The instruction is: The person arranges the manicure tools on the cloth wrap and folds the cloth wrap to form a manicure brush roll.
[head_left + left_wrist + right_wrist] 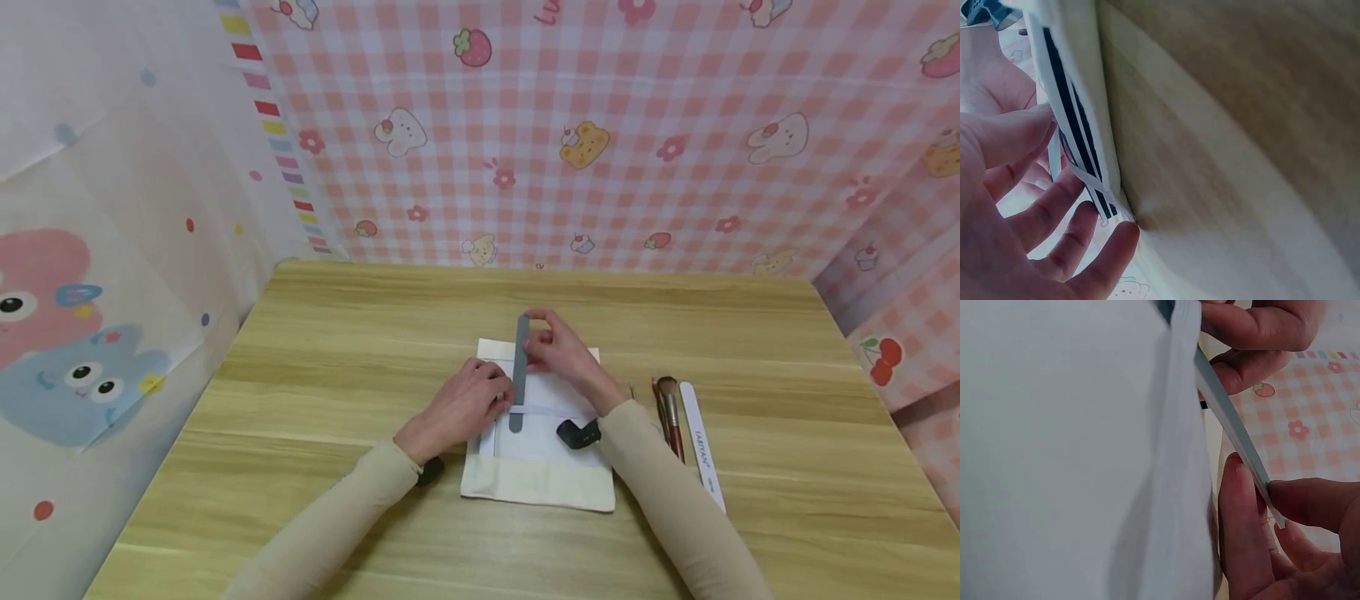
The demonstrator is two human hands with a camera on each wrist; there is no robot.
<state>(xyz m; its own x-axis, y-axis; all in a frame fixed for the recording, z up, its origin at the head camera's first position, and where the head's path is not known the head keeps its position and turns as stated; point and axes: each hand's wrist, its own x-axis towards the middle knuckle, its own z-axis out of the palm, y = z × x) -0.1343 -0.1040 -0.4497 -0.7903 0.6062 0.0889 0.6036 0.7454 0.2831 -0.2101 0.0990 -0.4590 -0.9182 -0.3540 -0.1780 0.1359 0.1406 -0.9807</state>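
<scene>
A grey nail file (521, 367) lies lengthwise over a white cloth case (536, 483), its lower part tucked under a white elastic band (555, 411). My right hand (558, 350) pinches the file's far end between thumb and fingers, also seen on the file (1235, 419) in the right wrist view. At the band's left side, my left hand (468, 400) holds the band with thumb and fingertips. Flat strips with dark and white edges (1075, 119) sit under the band in the left wrist view, beside the left thumb.
Right of the case, partly behind the right sleeve, lie a brush (670, 408) with a dark red handle and a white nail file (701, 442) with lettering. Black wrist cameras sit at both wrists. A pink checked cloth (525, 183) hangs behind the wooden table (360, 333).
</scene>
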